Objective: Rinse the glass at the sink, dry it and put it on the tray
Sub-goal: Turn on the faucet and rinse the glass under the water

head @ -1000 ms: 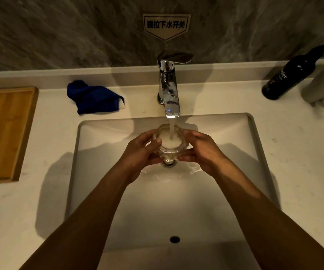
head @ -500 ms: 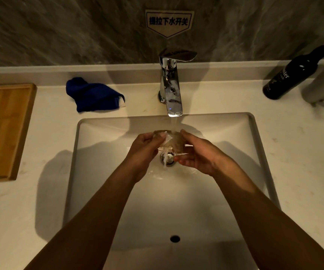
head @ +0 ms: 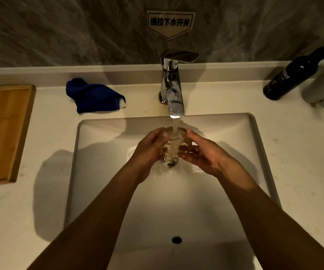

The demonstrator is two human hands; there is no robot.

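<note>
Left hand [head: 151,147]: fingers curled round the glass [head: 173,142], gripping its left side.
Right hand [head: 200,152]: cupping its right side, palm inward.
Glass: under the tap's [head: 172,90] stream, above the sink [head: 102,172] drain.

A dim, warm light is cast over the room. Beyond the hands a grey veined stone wall [head: 59,30] is seen, and a sign [head: 170,23] with Chinese characters is fixed to it. A pale speckled countertop [head: 301,152] is spread to both sides — its raised back ledge [head: 79,72] is set against the wall.
</note>
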